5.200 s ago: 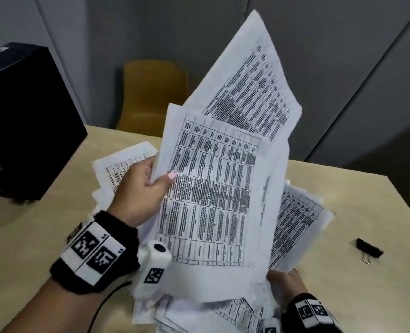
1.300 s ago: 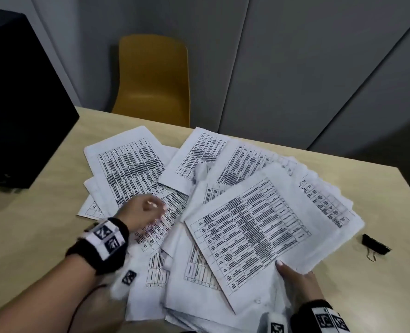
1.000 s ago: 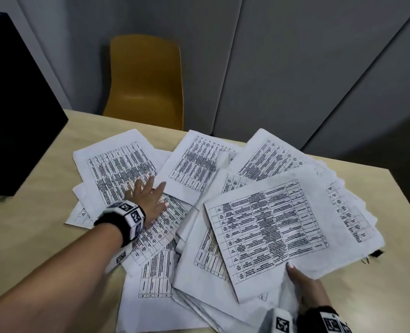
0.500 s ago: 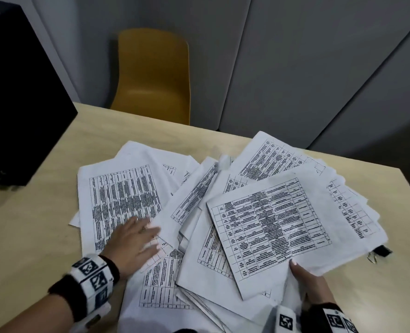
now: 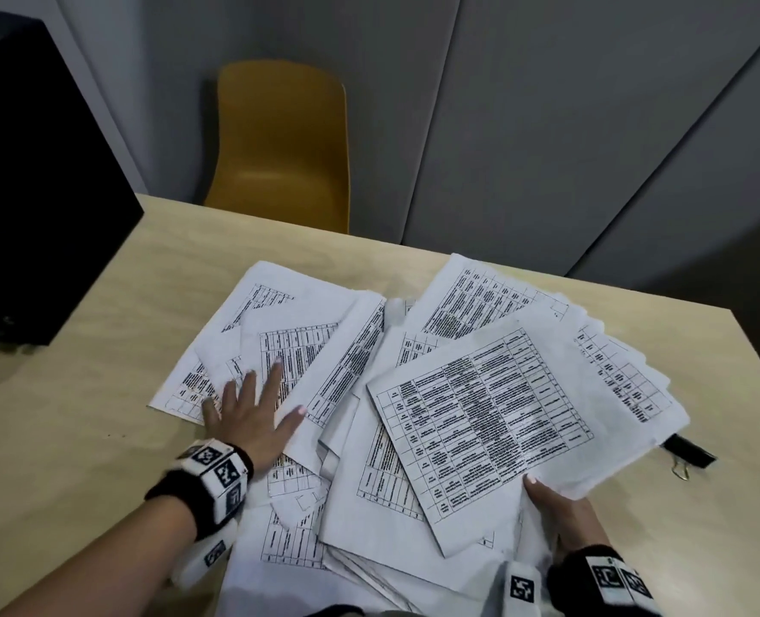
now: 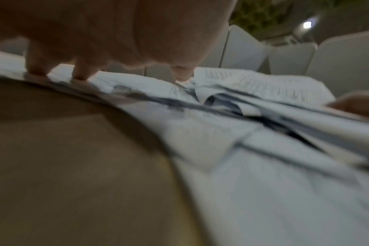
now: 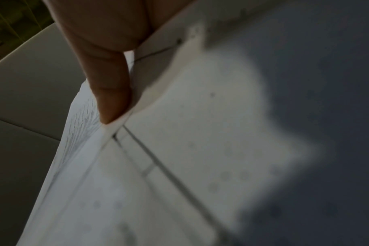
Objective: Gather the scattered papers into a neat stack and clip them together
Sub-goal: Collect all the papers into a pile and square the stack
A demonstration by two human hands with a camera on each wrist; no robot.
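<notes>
Several white printed papers [image 5: 413, 394] lie fanned in a loose overlapping pile on the light wooden table [image 5: 79, 416]. My left hand [image 5: 253, 411] lies flat with spread straight fingers on the left sheets [image 6: 137, 86], pressing them down. My right hand [image 5: 556, 505] grips the near edge of the right bundle, thumb on the top sheet [image 5: 480, 411]; in the right wrist view the thumb [image 7: 109, 93] lies along the paper edge [image 7: 179, 133]. A black binder clip [image 5: 687, 452] sits at the right, partly under the bundle's corner.
A large black box [image 5: 26, 180] stands at the table's left rear. A yellow chair [image 5: 284, 144] is behind the table's far edge, against grey wall panels [image 5: 547, 104]. Bare tabletop lies left of the papers.
My left hand has slid the left sheets rightward toward the pile, bunching them closer together. The right hand keeps its hold on the right bundle, which has lowered onto the table since five seconds ago.
</notes>
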